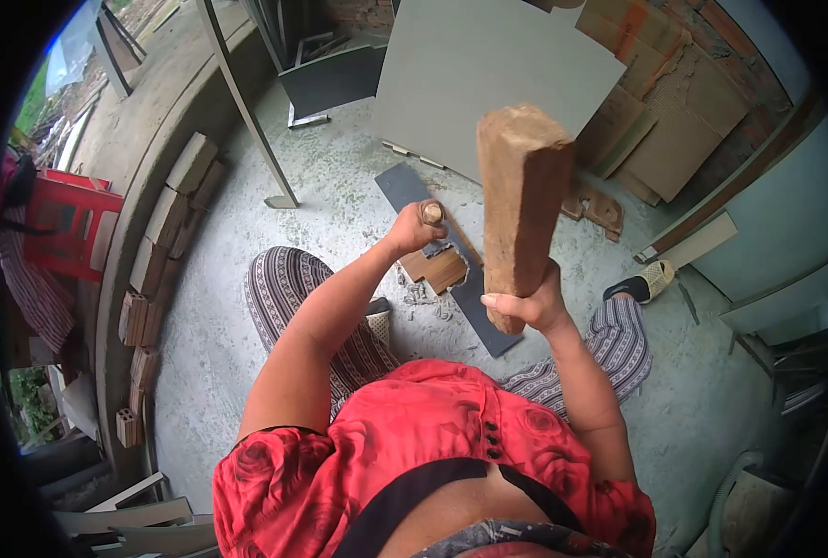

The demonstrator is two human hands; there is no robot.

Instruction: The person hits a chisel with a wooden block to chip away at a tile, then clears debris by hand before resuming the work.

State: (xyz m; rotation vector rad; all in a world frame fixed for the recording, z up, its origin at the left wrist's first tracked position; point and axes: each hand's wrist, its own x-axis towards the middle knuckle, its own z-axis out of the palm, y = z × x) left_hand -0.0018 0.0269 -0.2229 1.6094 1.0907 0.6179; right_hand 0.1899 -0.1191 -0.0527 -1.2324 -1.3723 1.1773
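Observation:
My right hand [535, 302] is wrapped round the lower end of a thick wooden block [526, 186], which stands raised in front of me. My left hand [417, 228] grips a short tool with a round wooden end [432, 214]; its lower part is hidden. Below that hand a long dark board [488, 321] lies on the floor, with a brown wooden piece [442, 270] on or beside it. Grey crumbs and broken bits lie round the wooden piece.
A large pale panel [488, 70] leans at the back, beside cardboard [693, 112]. A thin metal post [247, 112] stands front left. Bricks [163, 223] line the left ledge, near a red crate [79, 223]. My feet are either side of the board.

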